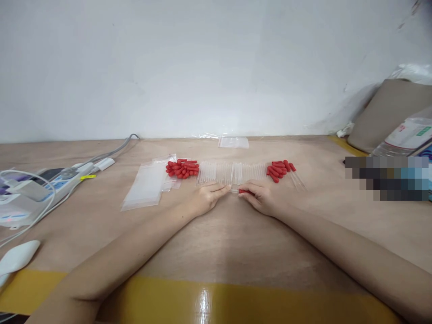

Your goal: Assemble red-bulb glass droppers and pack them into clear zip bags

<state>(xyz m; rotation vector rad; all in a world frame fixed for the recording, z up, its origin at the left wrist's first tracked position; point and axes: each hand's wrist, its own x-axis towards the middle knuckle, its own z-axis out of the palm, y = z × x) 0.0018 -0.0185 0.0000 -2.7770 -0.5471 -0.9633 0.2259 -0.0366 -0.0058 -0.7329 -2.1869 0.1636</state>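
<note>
Near the middle of the table, my left hand [212, 197] is closed on a thin clear dropper tube [234, 191] lying level. My right hand [260, 198] pinches a red rubber bulb [243, 191] at the tube's right end; whether the tube sits inside the bulb is too small to tell. Just beyond both hands lies a row of clear tubes [206, 171], side by side. A pile of loose red bulbs [182, 169] is left of the row. On the right, more red bulbs [277, 171] lie together, some with clear tubes [297, 179] sticking out of them.
Clear plastic bags [143, 186] lie left of the bulb pile, and another small bag [233, 142] by the wall. A power strip [62, 182] with cables and a white object [20, 257] occupy the left. A bottle [401, 137] and a grey-brown container [381, 114] stand right.
</note>
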